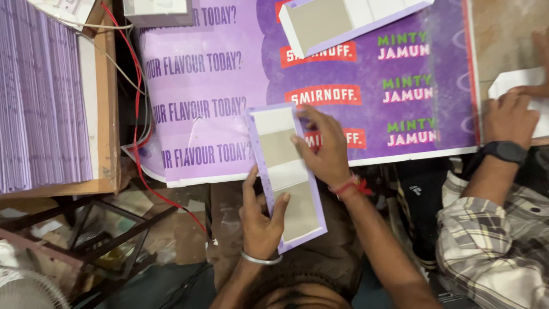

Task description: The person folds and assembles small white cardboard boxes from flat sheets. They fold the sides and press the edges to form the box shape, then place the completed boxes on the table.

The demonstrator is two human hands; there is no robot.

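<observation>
I hold a long flat card piece (pixel 284 173) with a lilac border and alternating white and grey-beige panels, lying over the front edge of a big purple printed sheet (pixel 229 86). My left hand (pixel 260 214), with a metal bangle, grips its lower left edge, thumb across a grey panel. My right hand (pixel 323 150), with a red thread at the wrist, presses its fingers on the upper right part of the piece.
A second folded card piece (pixel 331 20) lies at the top of the sheet. A tall stack of lilac cards (pixel 40 97) stands at the left on a wooden board. A co-worker's hand (pixel 509 117) with a black watch rests on white card at the right.
</observation>
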